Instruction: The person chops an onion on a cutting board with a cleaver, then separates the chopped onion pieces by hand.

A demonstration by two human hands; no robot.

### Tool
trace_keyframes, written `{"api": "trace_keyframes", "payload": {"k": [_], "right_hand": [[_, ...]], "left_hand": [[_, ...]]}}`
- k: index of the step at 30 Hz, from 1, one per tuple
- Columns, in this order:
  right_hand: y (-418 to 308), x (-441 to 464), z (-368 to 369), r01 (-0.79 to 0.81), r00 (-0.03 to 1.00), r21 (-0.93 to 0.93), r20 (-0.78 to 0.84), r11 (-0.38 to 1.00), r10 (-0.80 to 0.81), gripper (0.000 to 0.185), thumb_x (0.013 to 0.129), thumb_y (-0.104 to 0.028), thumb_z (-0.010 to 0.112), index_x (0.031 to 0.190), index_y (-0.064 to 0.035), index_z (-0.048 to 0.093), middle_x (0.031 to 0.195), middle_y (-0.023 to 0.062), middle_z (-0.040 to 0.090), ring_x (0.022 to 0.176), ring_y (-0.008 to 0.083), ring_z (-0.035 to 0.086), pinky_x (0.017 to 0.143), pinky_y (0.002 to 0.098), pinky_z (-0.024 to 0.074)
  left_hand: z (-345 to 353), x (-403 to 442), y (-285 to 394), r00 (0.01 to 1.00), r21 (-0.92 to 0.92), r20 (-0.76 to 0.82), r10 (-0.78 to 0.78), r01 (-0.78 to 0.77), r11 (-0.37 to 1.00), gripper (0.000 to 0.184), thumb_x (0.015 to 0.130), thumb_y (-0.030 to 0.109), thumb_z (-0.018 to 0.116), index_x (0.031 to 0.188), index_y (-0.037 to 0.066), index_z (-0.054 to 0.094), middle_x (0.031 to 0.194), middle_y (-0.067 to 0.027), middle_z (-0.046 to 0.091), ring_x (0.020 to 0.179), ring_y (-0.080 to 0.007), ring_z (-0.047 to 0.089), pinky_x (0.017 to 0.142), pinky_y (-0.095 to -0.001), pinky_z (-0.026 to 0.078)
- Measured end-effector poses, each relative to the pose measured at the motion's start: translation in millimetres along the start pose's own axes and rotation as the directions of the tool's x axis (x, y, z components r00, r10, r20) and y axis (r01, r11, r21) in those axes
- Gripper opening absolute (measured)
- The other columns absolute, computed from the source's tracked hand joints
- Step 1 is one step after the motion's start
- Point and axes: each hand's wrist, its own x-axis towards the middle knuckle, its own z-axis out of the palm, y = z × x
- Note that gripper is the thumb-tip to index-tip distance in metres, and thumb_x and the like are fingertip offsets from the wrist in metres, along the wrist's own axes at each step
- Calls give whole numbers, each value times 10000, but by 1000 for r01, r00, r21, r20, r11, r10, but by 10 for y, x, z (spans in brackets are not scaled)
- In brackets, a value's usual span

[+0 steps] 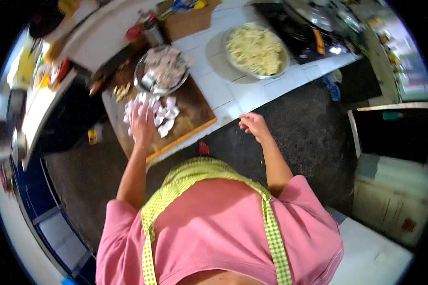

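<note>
My left hand (141, 126) rests with fingers stretched out on pale purplish-white cut pieces (165, 116), which look like onion or shallot. They lie on a wooden cutting board (195, 111). Beyond that hand, a metal bowl (139, 78) holds pale, pinkish raw meat or fish (164, 66). Small yellowish bits (122, 91) lie at the board's left side. My right hand (254, 126) hovers just off the counter's front edge, its fingers curled in, and nothing shows in them.
Toward the back, a large bowl (286, 64) of shredded pale-green vegetable (254, 50) stands on the white-tiled counter (245, 97). A black stove (295, 40) with a lidded pan (314, 14) is to its right. A cardboard box (190, 23) and jars (152, 34) are behind the board.
</note>
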Motion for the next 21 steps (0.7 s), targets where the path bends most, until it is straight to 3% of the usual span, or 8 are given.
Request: {"api": "trace_keyframes", "payload": {"k": [2, 4, 5, 6, 8, 10, 13, 21], "right_hand": [[-8, -345, -194, -80, 989, 454, 148, 887, 14, 252, 838, -169, 541, 1039, -23, 580, 805, 33, 625, 699, 100, 581, 591, 243, 470], [685, -250, -397, 123, 992, -29, -12, 992, -124, 253, 826, -199, 564, 1001, -19, 589, 822, 82, 625, 735, 182, 608, 627, 299, 470], [658, -554, -419, 18, 983, -688, -120, 725, -138, 240, 807, -189, 563, 986, -36, 608, 843, 108, 631, 762, 222, 614, 648, 329, 472], [608, -867, -393, -217, 958, -972, -230, 91, -173, 231, 789, -178, 562, 971, -52, 627, 864, 135, 637, 789, 261, 620, 668, 359, 474], [924, -1040, -469, -175, 919, -672, -373, 719, -125, 215, 749, -151, 551, 923, -87, 658, 875, 149, 639, 819, 303, 614, 711, 388, 473], [973, -1297, -499, -154, 875, -520, -467, 840, -128, 207, 748, -157, 529, 898, -100, 661, 858, 140, 640, 814, 305, 613, 725, 385, 475], [1160, -1605, -599, -267, 803, -584, -574, 766, -158, 225, 758, -209, 538, 903, -83, 656, 853, 149, 635, 806, 324, 609, 724, 389, 478], [2066, -2029, -1618, -190, 663, -330, -737, 924, -127, 274, 759, -290, 542, 890, -78, 656, 864, 151, 633, 820, 325, 606, 734, 399, 473]], "left_hand": [[42, -51, 259, 996, -15, 76, 52, -51, 999, 215, 798, 150, 550, 972, 26, 573, 1048, -171, 546, 955, -341, 502, 804, -410, 408], [141, -110, 392, 971, -229, 202, 131, -83, 970, 184, 794, 134, 549, 925, 9, 585, 980, -175, 570, 919, -342, 522, 776, -410, 418], [109, -101, 599, 941, -266, 315, 127, -41, 963, 138, 786, 108, 550, 860, -1, 592, 885, -181, 587, 855, -345, 543, 730, -409, 429], [323, -211, 559, 939, -318, 321, 121, -14, 948, 100, 777, 92, 552, 788, 3, 595, 787, -170, 597, 763, -341, 559, 677, -408, 441], [324, -211, 963, 899, -405, 359, 249, -91, 910, 86, 776, 86, 556, 763, 8, 592, 767, -163, 601, 739, -329, 569, 663, -393, 456], [478, -327, 1191, 888, -536, 245, 388, -209, 818, 88, 779, 86, 557, 739, 14, 586, 747, -154, 605, 704, -322, 576, 634, -383, 462], [655, -532, 1585, 843, -574, 379, 383, -111, 812, 105, 784, 91, 555, 717, 12, 577, 732, -169, 589, 698, -334, 569, 617, -407, 446], [1081, -917, 3025, 676, -665, 435, 595, -204, 719, 189, 812, 180, 537, 847, 9, 611, 878, -178, 610, 844, -339, 573, 745, -399, 449]]}}
